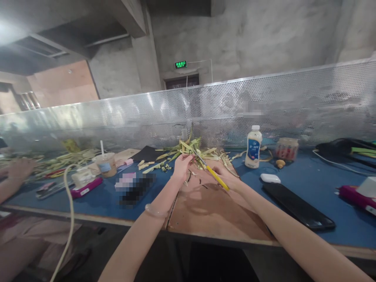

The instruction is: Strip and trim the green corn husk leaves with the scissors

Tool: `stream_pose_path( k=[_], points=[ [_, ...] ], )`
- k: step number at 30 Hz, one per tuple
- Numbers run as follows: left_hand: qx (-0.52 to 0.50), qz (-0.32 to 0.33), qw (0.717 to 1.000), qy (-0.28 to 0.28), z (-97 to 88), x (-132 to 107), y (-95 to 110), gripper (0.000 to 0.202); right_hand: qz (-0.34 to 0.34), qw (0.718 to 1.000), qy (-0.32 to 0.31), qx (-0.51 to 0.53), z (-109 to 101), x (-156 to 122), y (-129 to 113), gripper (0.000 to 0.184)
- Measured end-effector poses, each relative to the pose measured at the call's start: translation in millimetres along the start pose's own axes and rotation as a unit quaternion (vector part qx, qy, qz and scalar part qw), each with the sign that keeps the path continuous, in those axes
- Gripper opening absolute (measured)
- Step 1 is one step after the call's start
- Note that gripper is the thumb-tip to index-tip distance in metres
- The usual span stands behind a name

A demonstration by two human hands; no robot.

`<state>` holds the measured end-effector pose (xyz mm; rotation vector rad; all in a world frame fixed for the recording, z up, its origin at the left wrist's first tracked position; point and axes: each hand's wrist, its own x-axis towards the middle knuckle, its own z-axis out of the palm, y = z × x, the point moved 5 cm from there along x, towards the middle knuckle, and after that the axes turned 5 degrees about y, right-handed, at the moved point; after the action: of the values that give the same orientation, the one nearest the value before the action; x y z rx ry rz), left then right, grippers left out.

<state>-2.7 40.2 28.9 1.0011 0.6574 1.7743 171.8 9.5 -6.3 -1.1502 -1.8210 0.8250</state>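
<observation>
My right hand [226,177] is closed around a yellow-handled tool [217,178] with a slim metal end that points up and left. The metal end reaches close to the fingertips of my left hand [183,164]. Pinched together, those fingertips hold something small that I cannot make out. Behind both hands lies a loose heap of pale green, husk-like strips [192,145]. Below them is a brown board [211,219] with a few dark and pale scraps on it.
On the right are a white bottle [253,149], a jar [286,149], a white case [270,178] and a black phone [298,205]. A cup with a straw [105,164] stands left. A co-worker's hand [20,170] is at far left. A perforated metal partition [141,117] runs behind.
</observation>
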Motion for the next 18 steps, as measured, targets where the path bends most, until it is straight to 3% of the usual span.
stream_pose_path(
  k=[7,18],
  points=[
    [-0.002,0.001,1.000,-0.001,2.2,-2,1,0.023,-0.002,1.000,0.003,0.018,2,-6,-12,0.030],
    [0.033,0.005,0.999,0.012,-2.9,1,0,0.028,-0.009,0.999,-0.018,0.043,3,-8,-14,0.034]
  ],
)
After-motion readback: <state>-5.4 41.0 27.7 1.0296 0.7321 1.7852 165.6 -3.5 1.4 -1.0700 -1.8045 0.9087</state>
